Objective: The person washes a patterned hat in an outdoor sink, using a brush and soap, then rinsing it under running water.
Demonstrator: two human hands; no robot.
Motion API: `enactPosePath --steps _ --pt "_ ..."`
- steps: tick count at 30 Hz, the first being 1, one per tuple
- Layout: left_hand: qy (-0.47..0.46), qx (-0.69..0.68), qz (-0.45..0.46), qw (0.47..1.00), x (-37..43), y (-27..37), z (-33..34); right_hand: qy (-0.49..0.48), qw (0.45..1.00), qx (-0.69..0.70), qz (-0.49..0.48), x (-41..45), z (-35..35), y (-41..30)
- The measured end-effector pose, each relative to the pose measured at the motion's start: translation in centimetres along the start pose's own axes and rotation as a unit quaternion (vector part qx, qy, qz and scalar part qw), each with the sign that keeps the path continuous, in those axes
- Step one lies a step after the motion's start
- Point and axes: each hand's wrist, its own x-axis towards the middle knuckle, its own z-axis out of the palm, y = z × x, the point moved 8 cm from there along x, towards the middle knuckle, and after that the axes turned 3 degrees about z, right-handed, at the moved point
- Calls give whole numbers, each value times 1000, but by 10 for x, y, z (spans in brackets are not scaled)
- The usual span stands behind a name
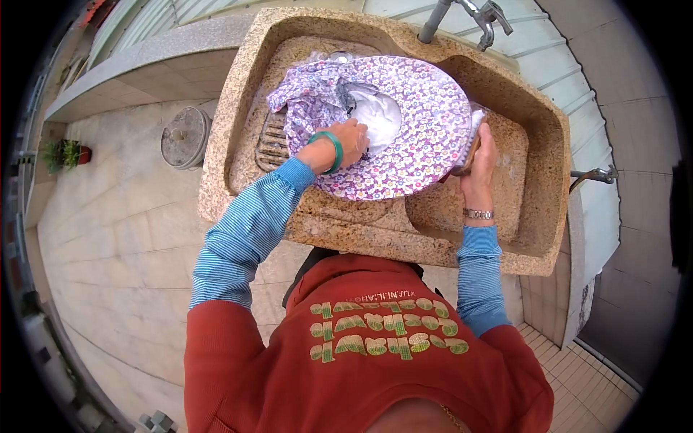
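Note:
A wide-brimmed sun hat (427, 103) in purple floral cloth lies over the stone sink, its white-lined crown opening facing up. My left hand (346, 142), with a green bangle at the wrist, grips the hat at the near left edge of that opening. Bunched floral cloth (314, 92) spreads from the hat's left side. At the brim's right edge, my right hand (483, 154) holds a scrubbing brush (469, 158) with a brown back. White bristles or foam show between brush and brim. Part of the brush is hidden by my fingers and the brim.
The speckled stone sink (541, 216) has a ribbed washboard area (272, 142) at left and a deeper basin at right. A metal tap (487, 24) rises behind it. A lidded bucket (185, 138) stands on the floor at left, and a potted plant (70, 154) sits farther off.

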Motion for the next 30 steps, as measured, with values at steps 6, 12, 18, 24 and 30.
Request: enactPosePath --steps 6,12,18,24,30 --pt "33 -65 -140 987 -67 5 -2 71 954 -262 -129 -11 9 -53" --pt "154 35 -164 974 -100 19 -1 -177 816 -485 -261 -22 117 -28" --pt "238 24 -171 956 -119 26 8 -449 574 -620 -292 -70 183 105" --pt "267 22 -168 949 -116 35 0 -310 583 -681 -315 13 202 113" --pt "256 -7 -196 947 -119 34 11 -494 528 -654 -222 -67 190 117"
